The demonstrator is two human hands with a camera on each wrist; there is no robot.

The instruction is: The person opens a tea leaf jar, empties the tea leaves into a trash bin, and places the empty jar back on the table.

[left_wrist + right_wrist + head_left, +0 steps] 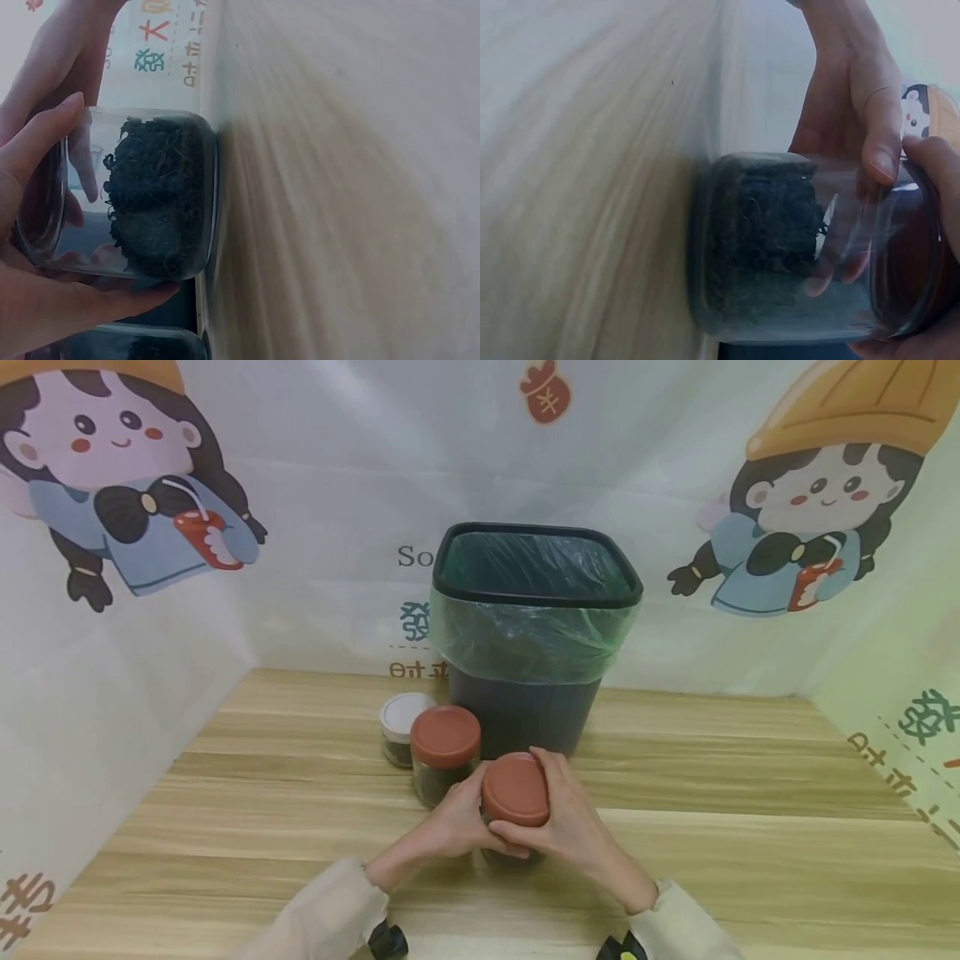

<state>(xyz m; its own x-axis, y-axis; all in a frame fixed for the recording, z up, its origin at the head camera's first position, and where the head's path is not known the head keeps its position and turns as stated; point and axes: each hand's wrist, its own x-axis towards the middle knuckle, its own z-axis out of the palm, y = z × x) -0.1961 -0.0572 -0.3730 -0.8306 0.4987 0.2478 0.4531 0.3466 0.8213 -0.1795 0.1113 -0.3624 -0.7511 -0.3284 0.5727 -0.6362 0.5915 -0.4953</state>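
Both hands are around a clear jar with a reddish-brown lid (516, 789), standing upright on the wooden table. Dark, curly dried leaves, like loose tea, fill the lower part of the jar (157, 199). My left hand (453, 827) grips the jar's body from the left, with its thumb toward me. From the right, my right hand (572, 818) curls its fingers and thumb around the lid's edge. The right wrist view shows the same jar (765, 240) with its base at the tabletop. A second jar with a matching lid (446, 737) stands just beyond my left hand.
A smaller jar with a white lid (405, 714) is behind the second red-lidded one. Close behind the jars stands a dark bin (525, 714) with a green plastic liner folded over its rim. Printed cloth walls (337, 510) surround the wooden table (712, 760).
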